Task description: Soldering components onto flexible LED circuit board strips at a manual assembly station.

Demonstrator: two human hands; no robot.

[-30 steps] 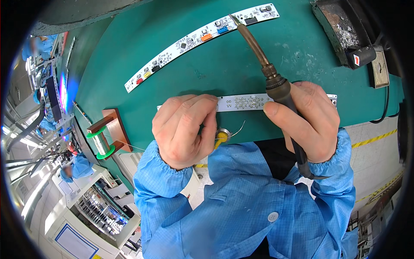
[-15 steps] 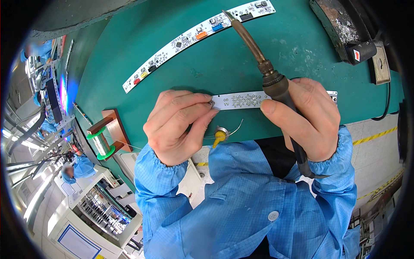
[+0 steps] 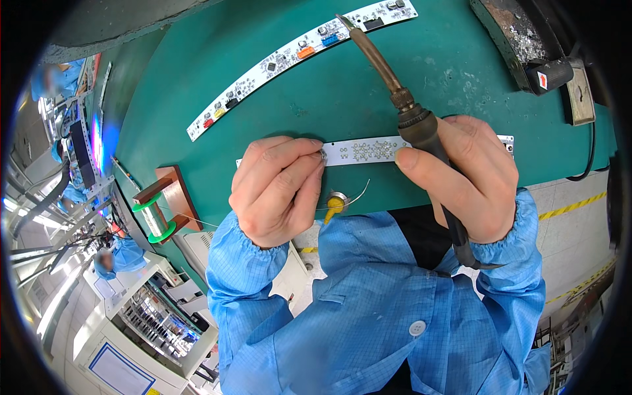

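Observation:
A narrow white circuit board (image 3: 368,152) with many small solder points lies across the green mat before me. My left hand (image 3: 276,191) is closed in a pinch over its left part. A tiny silvery piece (image 3: 323,157) shows at those fingertips; its kind is too small to tell. My right hand (image 3: 479,181) wraps round a soldering iron (image 3: 419,128), tip pointing up and away, clear of the narrow board. The right thumb touches that board, whose right end shows beyond the hand. Below it, at the mat's edge, sits a yellow-topped round piece (image 3: 335,205) with thin wire.
Farther off lies a curved white circuit board (image 3: 271,66) with coloured connectors, near the iron's tip. A solder wire spool (image 3: 157,220) on a wooden holder (image 3: 183,197) stands at left. At far right is a dark tray (image 3: 503,49) with metal scraps. People in blue work beyond.
My left fingers have drawn together more tightly, and the narrow board's left end now shows beyond that hand. The right hand and the iron have shifted slightly left.

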